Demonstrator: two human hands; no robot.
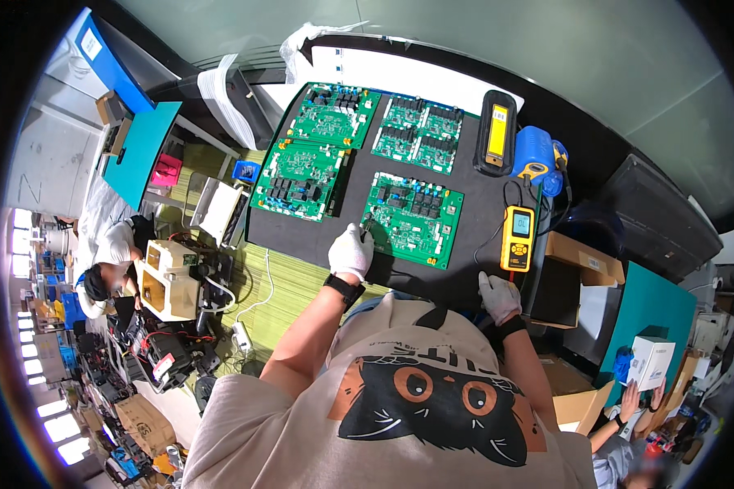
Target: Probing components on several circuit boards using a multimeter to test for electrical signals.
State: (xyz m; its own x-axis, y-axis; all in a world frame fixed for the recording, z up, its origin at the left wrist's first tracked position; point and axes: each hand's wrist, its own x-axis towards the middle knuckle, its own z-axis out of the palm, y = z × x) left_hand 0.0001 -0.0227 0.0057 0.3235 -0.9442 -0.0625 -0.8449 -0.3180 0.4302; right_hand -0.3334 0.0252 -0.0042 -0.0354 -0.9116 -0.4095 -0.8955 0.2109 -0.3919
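My left hand, in a white glove, is closed at the lower left edge of a green circuit board. A small dark thing shows at its fingertips, too small to name. My right hand, also gloved, has its fingers curled just below a yellow handheld meter with a lit screen. A bit of red shows between that hand and the meter; what the fingers hold, if anything, is hidden. A thin black cable curves over the mat left of the meter.
More green boards lie on the dark mat, with a group of smaller boards at its back. A black-and-yellow device and a blue unit stand at the back right. Cardboard boxes flank the right side. Other people work at both sides.
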